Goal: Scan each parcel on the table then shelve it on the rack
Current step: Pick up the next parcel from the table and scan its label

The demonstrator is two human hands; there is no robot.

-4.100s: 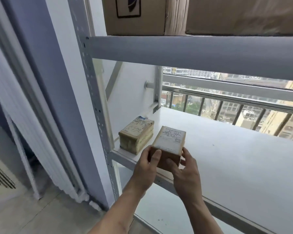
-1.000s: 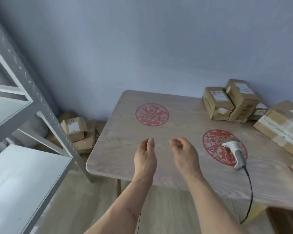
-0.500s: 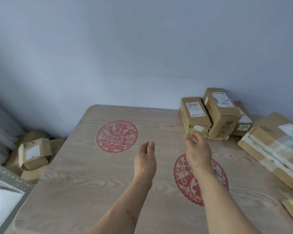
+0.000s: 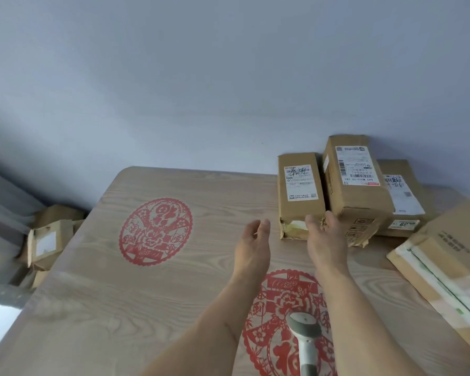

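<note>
Both hands reach out over the bench point(image 4: 98, 302) toward the parcels at the far right. Left hand point(image 4: 251, 246) is open, with loose fingers, and holds nothing. Right hand point(image 4: 326, 240) is open too, and its fingertips are right at the near end of the small parcel point(image 4: 299, 191); I cannot tell if they touch it yet.

That small parcel lies flat with its white label up. A taller parcel point(image 4: 356, 183) sits just to its right, touching it. A third parcel point(image 4: 399, 196) lies behind that one, and a big flat parcel point(image 4: 445, 256) lies at the right edge.

The scanner point(image 4: 304, 337) rests on the bench near the person, on a red paper-cut picture point(image 4: 280, 302). Nobody holds it.

I think the step now is picking the next parcel to scan. The next move needs both hands to close around the small parcel and pull it nearer. Then one hand must pick up the scanner and point it at the label. The rack is not in view.

More boxes point(image 4: 46, 240) lie on the floor at the left.
</note>
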